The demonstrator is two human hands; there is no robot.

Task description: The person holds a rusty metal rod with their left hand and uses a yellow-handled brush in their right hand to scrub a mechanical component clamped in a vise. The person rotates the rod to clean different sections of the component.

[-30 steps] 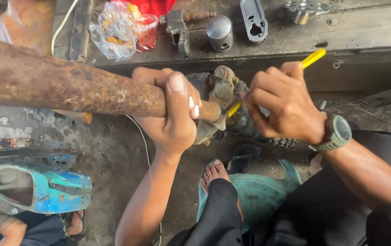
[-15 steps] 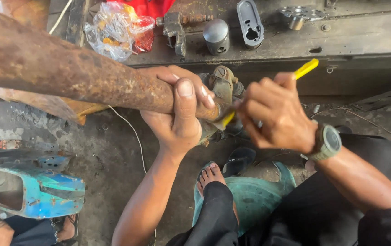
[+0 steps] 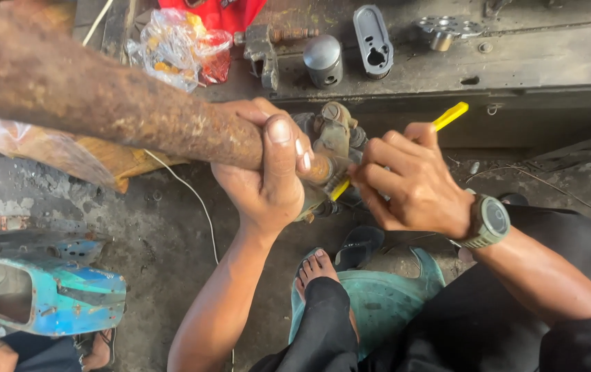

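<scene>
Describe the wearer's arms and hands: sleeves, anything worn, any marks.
Both forearms are bare, with no gloves on either hand. The left hand has short nails and no ring or band that shows. The right hand has a chunky grey-green wristwatch with a round dark face on its wrist. A dark sleeve shows near the right elbow. No tattoos or markings visible.

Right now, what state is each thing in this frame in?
Left hand: wrapped around the rusty pipe.
Right hand: gripping the yellow-handled tool.
Rusty pipe: raised, tilted, its end at the greasy metal part.
Yellow-handled tool: slanted, tip at the part.
Greasy metal part: between both hands.
Piston: upright on the ledge.
</scene>
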